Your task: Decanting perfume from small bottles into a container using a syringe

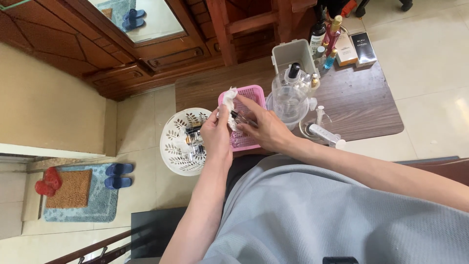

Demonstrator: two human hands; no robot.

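Hands meet over a small pink plastic basket (251,93) that sits on the near edge of a dark wooden table (361,105). The left hand (216,134) is curled closed, its thumb and fingertips pinching a crumpled white tissue (228,100) that stands up over the basket's left rim. The right hand (266,128) comes in from the right with its fingers partly bent; it grips a small dark-capped vial (238,117), and its index finger stretches up along the tissue. Vial and tissue touch, held just above the basket's left half.

Left of the pink basket, touching or nearly touching it, stands a round white openwork basket (172,142) holding several more small bottles (193,139) with dark and gold parts. Right of the pink basket stands a clear round container (290,98) with a black pump top, and behind it a pale grey open box (292,54). Farther back at the table's far right are 2 or 3 slim bottles (326,36) and 2 flat boxes, 1 cream and 1 black (364,49). A white tube-like item (322,133) lies on the table near the right forearm.

A grey garment (312,215) covers the person's lap. Down on the tiled floor at left lie a blue mat (100,205), a pair of blue slippers (118,176) and a red pair (48,181).
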